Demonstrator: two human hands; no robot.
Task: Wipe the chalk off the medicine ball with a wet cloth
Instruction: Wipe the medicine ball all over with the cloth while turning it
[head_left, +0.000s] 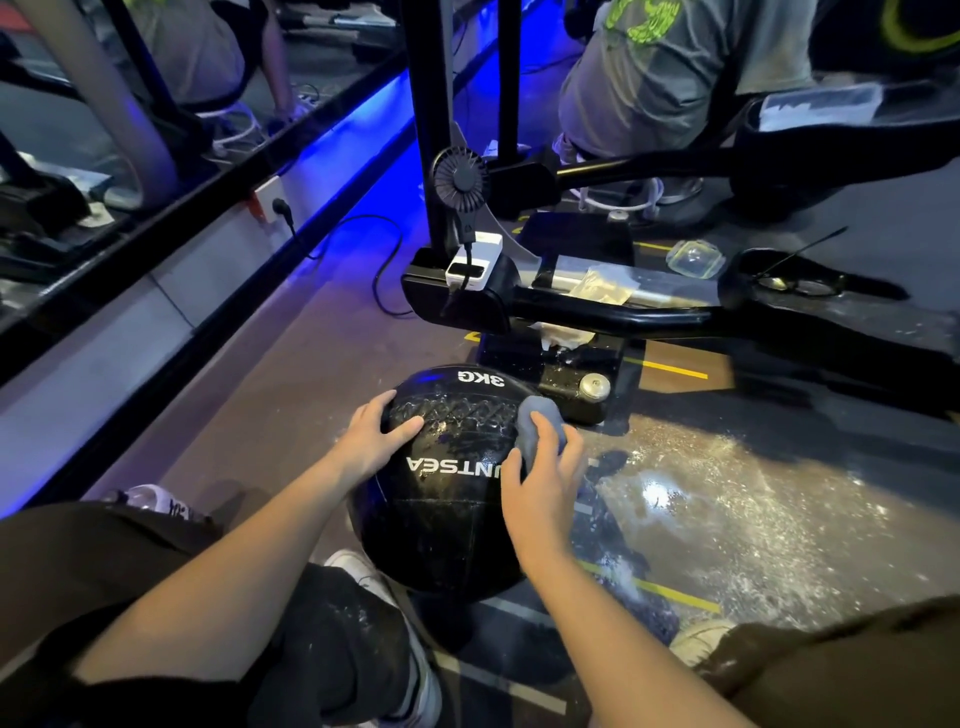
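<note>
A black medicine ball (441, 499) marked 3KG sits on the floor between my knees, its top wet and shiny with faint pale chalk marks. My left hand (376, 439) rests on the ball's upper left side with fingers spread. My right hand (543, 470) grips a bunched blue-grey cloth (537, 415) and presses it against the ball's upper right side. Most of the cloth is hidden under my fingers.
A black gym machine frame (597, 306) stands just behind the ball, carrying a white power bank (474, 261) and a small fan (460, 179). Wet floor (727, 499) glistens to the right. A mirror wall with a socket (270, 200) runs along the left. A person (665, 78) sits beyond.
</note>
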